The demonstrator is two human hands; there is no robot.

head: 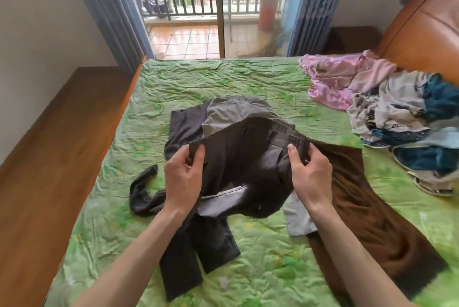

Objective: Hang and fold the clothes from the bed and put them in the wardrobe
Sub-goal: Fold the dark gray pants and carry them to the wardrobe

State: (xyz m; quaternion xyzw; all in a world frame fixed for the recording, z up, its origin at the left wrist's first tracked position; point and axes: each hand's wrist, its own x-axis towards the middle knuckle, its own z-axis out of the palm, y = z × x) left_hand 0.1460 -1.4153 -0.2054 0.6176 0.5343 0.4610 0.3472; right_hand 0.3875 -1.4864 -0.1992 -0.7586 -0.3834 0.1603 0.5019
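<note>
Both my hands pinch the waistband of dark trousers (238, 157), left hand (182, 177) and right hand (310, 172), lifted over the middle of the bed (248, 78). Brown trousers (367, 207) lie beside them; a clothes pile (397, 107) sits near the bed's far right corner.

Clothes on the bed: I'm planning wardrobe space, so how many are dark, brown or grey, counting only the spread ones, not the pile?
Dark: 3, the trousers held at the waistband by the left hand and right hand, dark trousers, dark garment
Brown: 1, brown garment
Grey: 1, grey garment
Total: 5
</note>
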